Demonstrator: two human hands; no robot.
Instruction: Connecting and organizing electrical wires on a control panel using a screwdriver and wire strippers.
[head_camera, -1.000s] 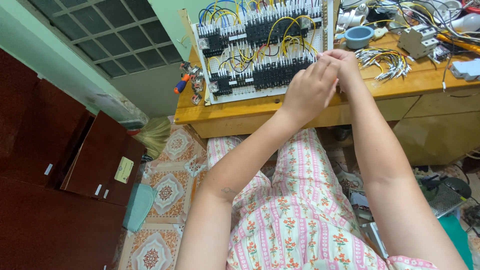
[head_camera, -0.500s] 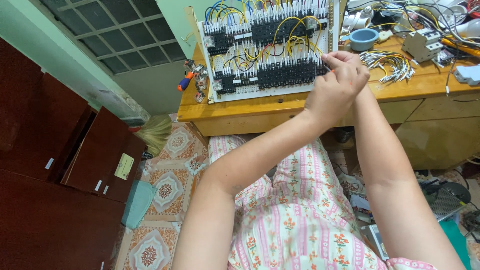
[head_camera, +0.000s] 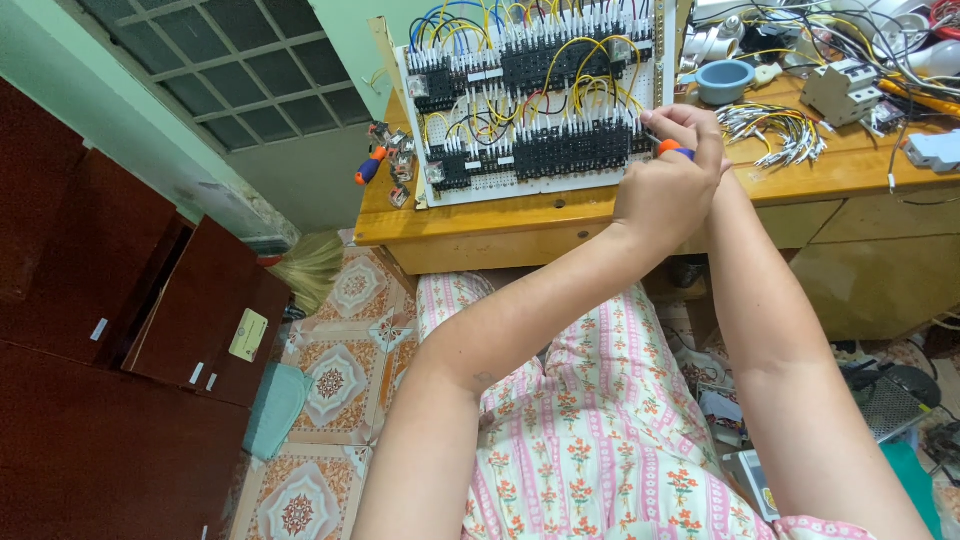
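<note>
While the left hand (head_camera: 662, 195) lies curled over the right hand (head_camera: 700, 135), both hands close around an orange-handled screwdriver (head_camera: 668, 148) at the lower right edge of the white wiring board (head_camera: 540, 100). The board leans upright on the wooden worktop (head_camera: 500, 215), near a loose wire bundle (head_camera: 775, 130).

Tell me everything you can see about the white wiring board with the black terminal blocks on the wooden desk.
The white perforated wiring board leans tilted on the yellow wooden desk. Two rows of black terminal blocks cross it, looped with yellow, blue and black wires. Both hands meet at its right edge, the left hand in front, gripping an orange-handled screwdriver.
</note>
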